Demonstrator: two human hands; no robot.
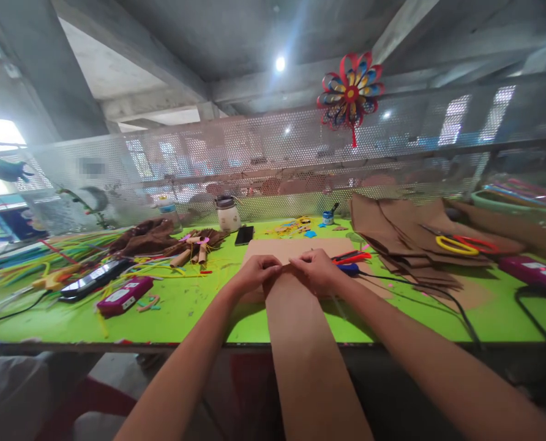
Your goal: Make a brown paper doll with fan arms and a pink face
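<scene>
A long strip of brown paper [303,343] runs from the middle of the green table down over its front edge toward me. My left hand [258,274] pinches the far end of the strip at its left corner. On the right side of that same end, my right hand [316,269] is closed with thumb and fingertips on the paper. Both hands are close together. Under and behind them lies a flat tan board or sheet [277,247]. Just right of my right hand are a blue-handled tool [349,269] with a black cord and a red-and-black tool [353,256].
Brown paper sheets [392,233] are stacked at the right, with yellow-and-red scissors [459,245] on them. Purple power strips [125,296] lie on both sides. A phone [244,235], a cream jar [228,215] and paper rolls [202,252] stand behind. A perforated screen [254,153] borders the table.
</scene>
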